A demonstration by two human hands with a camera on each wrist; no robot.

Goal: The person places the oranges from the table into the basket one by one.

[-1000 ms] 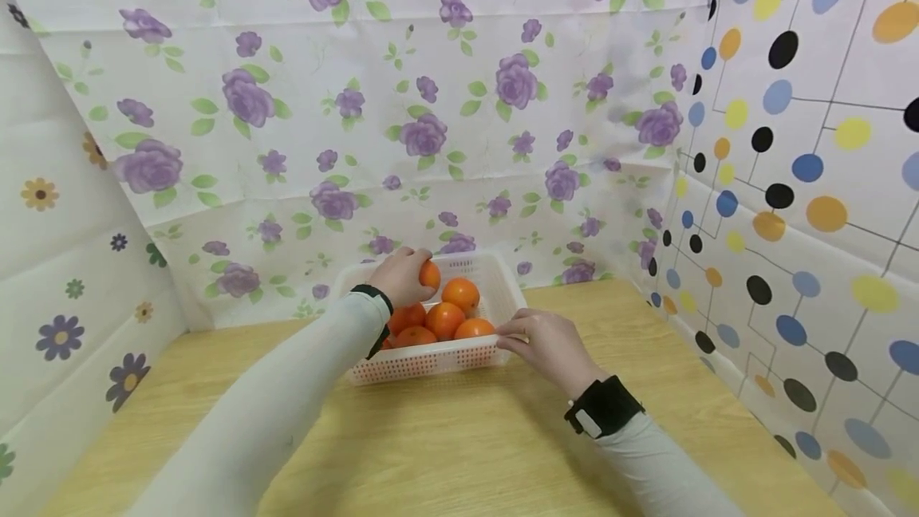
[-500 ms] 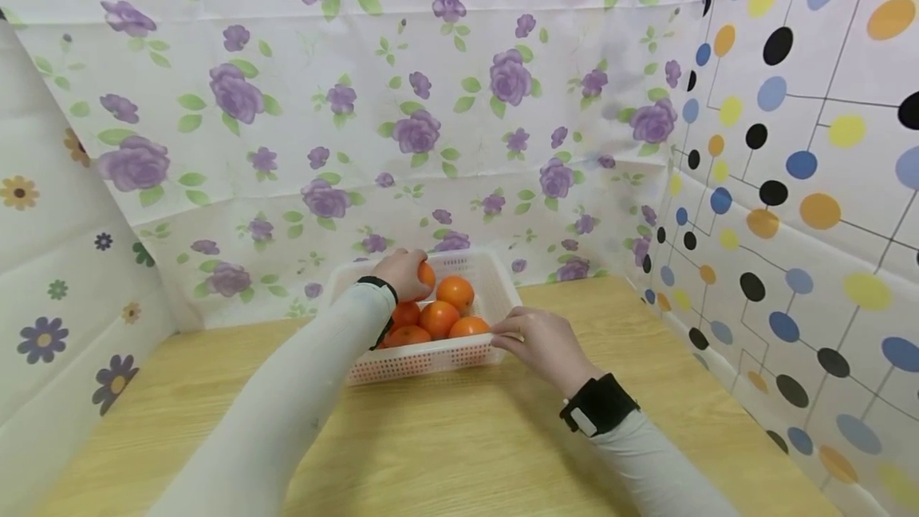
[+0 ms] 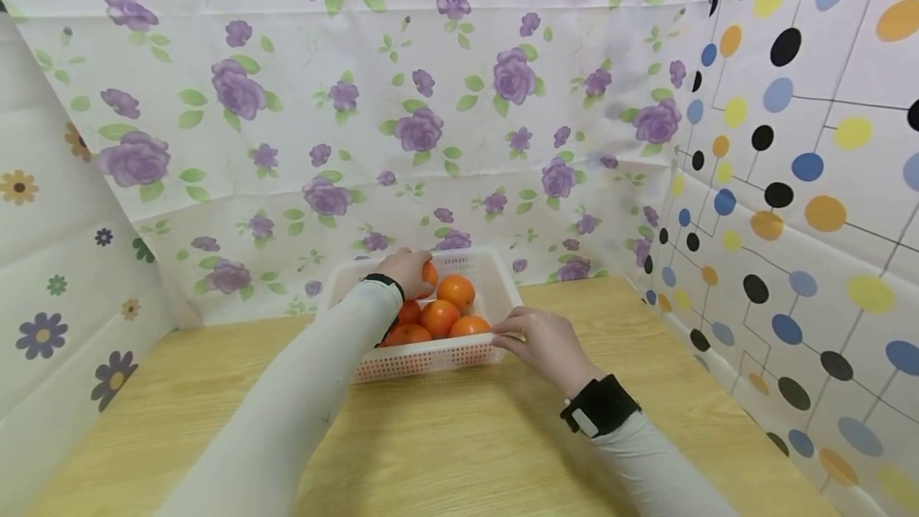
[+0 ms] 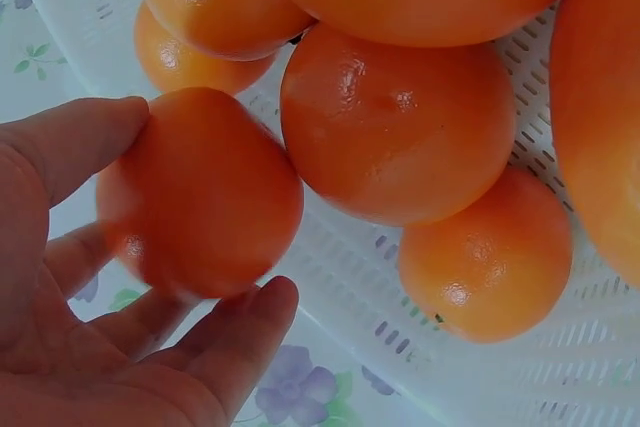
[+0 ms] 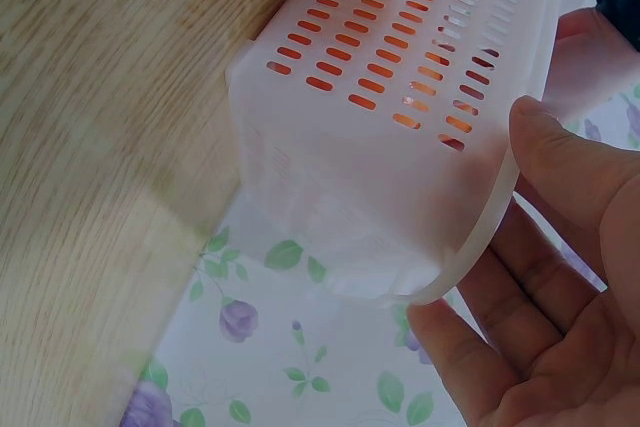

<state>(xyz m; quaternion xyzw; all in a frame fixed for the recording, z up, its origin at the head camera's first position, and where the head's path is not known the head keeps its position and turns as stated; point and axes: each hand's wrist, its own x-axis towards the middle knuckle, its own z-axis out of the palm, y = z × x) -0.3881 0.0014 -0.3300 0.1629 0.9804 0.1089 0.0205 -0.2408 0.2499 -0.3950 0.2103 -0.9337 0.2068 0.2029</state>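
A white perforated plastic basket [image 3: 431,359] stands on the table against the back wall, with several oranges [image 3: 439,318] inside. My left hand [image 3: 405,271] reaches over its left part and grips one orange [image 4: 200,193], thumb on one side and fingers curled round the other, as the left wrist view shows. That orange sits beside the others at the upper left of the pile. At the basket's front right corner my right hand [image 3: 542,341] pinches the rim [image 5: 490,217] between thumb and fingers. My left forearm hides the basket's left end in the head view.
The wood-grain table [image 3: 445,437] spreads in front of the basket. A cloth with purple flowers [image 3: 420,130] hangs behind it, a dotted cloth [image 3: 804,206] on the right, and a flowered cloth [image 3: 57,286] on the left.
The left hand and its orange have shifted very slightly. The right hand keeps its hold on the basket corner; the head view has turned slightly.
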